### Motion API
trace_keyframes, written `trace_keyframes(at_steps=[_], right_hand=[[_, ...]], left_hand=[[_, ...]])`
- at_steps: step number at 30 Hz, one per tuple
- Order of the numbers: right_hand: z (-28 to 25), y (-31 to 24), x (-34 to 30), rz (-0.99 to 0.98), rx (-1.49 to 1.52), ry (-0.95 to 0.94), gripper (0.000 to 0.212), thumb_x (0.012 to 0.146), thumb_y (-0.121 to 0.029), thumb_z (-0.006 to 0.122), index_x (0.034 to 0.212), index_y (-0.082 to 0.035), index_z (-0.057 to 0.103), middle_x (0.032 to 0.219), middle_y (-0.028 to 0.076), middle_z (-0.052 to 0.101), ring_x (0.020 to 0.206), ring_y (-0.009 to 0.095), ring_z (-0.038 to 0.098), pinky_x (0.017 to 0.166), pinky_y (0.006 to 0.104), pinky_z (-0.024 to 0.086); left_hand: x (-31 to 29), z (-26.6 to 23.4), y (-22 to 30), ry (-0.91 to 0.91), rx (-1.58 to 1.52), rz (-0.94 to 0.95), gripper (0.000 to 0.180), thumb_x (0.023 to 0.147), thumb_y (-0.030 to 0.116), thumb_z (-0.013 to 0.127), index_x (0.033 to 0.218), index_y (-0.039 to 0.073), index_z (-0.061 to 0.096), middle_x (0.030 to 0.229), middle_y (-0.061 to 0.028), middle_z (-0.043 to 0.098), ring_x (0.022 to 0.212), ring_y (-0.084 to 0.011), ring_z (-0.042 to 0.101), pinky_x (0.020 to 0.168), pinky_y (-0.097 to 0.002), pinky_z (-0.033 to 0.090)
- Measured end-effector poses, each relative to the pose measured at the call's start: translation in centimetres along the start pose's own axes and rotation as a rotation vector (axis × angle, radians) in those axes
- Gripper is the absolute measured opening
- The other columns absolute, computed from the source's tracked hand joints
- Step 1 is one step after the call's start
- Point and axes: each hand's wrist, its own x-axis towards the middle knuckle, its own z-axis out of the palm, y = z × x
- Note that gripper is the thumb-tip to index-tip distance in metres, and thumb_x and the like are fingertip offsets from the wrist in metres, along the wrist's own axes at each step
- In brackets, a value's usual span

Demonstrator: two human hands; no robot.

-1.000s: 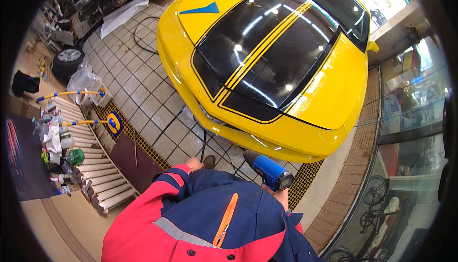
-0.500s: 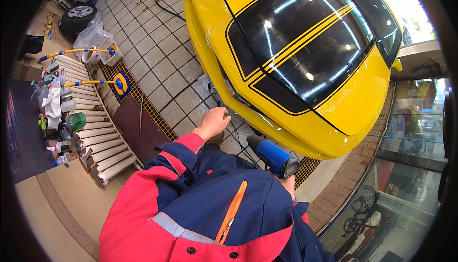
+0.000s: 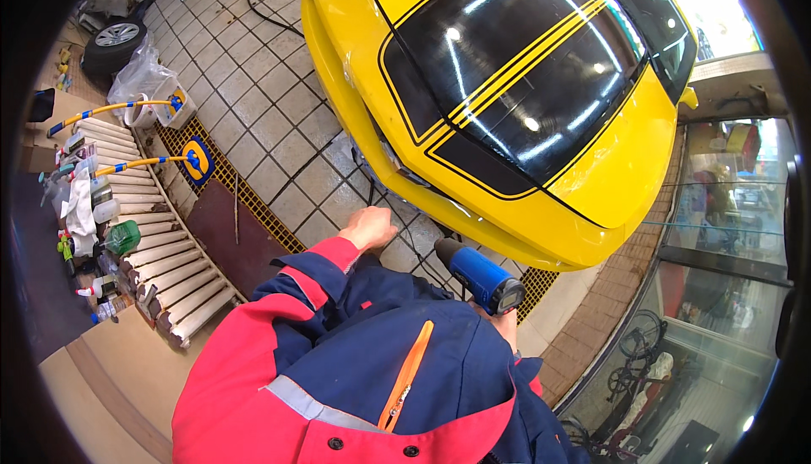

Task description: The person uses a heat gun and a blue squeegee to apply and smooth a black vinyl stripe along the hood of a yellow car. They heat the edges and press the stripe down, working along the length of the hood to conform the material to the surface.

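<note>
My right hand (image 3: 505,325) is wrapped round the grip of a blue and black heat gun (image 3: 481,275), partly hidden behind its body. The gun's dark nozzle points up and left, toward the front bumper of a yellow car (image 3: 549,248) with black panels and stripes on its hood. My left hand (image 3: 369,229) hangs over the tiled floor, short of the bumper, with its fingers curled in. Its palm side is turned away, so whatever it may hold is hidden. A gap and some loose dark trim (image 3: 416,178) show along the car's front edge.
A white radiator (image 3: 182,282) stands at the left, beside a shelf of bottles. Two yellow-blue hoses (image 3: 144,162) reach out over it. Behind are a plastic tub (image 3: 173,92) and a wheel (image 3: 114,46). Cables lie on the tiles; a glass partition (image 3: 718,320) runs along the right.
The view has shifted, so the car and the room sit farther left and the car higher. My left hand has drawn slightly back from the bumper; the heat gun stays in my right hand.
</note>
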Motion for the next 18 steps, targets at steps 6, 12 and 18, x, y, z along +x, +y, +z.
trace_keyframes(at_steps=[6, 12, 18], right_hand=[[-1.0, -1.2, -1.3, 0.128, 0.136, 0.015, 0.036, 0.092, -0.002, 0.084, 0.125, -0.002, 0.071, 0.108, 0.008, 0.077, 0.097, 0.019, 0.073, 0.09, 0.0346, 0.059], [-2.9, -1.1, -0.7, 0.032, 0.025, -0.206, 0.048, 0.091, -0.012, 0.089, 0.134, -0.002, 0.07, 0.122, 0.01, 0.077, 0.106, 0.02, 0.074, 0.093, 0.0344, 0.061], [-0.9, 1.6, 0.1, -0.09, 0.026, 0.027, 0.073, 0.082, -0.02, 0.097, 0.141, 0.002, 0.06, 0.124, 0.01, 0.074, 0.107, 0.021, 0.072, 0.098, 0.0377, 0.059]], left_hand=[[3.6, 0.4, -0.8, -0.092, 0.039, -0.125, 0.034, 0.091, 0.026, 0.066, 0.104, -0.001, 0.081, 0.111, -0.0301, 0.077, 0.109, -0.0465, 0.075, 0.092, -0.0534, 0.059], [3.9, 1.4, -2.8, -0.62, 0.307, -0.063, 0.03, 0.089, 0.018, 0.065, 0.107, 0.001, 0.082, 0.11, -0.0251, 0.079, 0.107, -0.0401, 0.077, 0.09, -0.0499, 0.059], [-0.7, 1.5, 1.8, -0.822, 0.288, 0.196, 0.037, 0.096, 0.029, 0.065, 0.115, 0.001, 0.078, 0.113, -0.0233, 0.077, 0.109, -0.0375, 0.074, 0.093, -0.047, 0.057]])
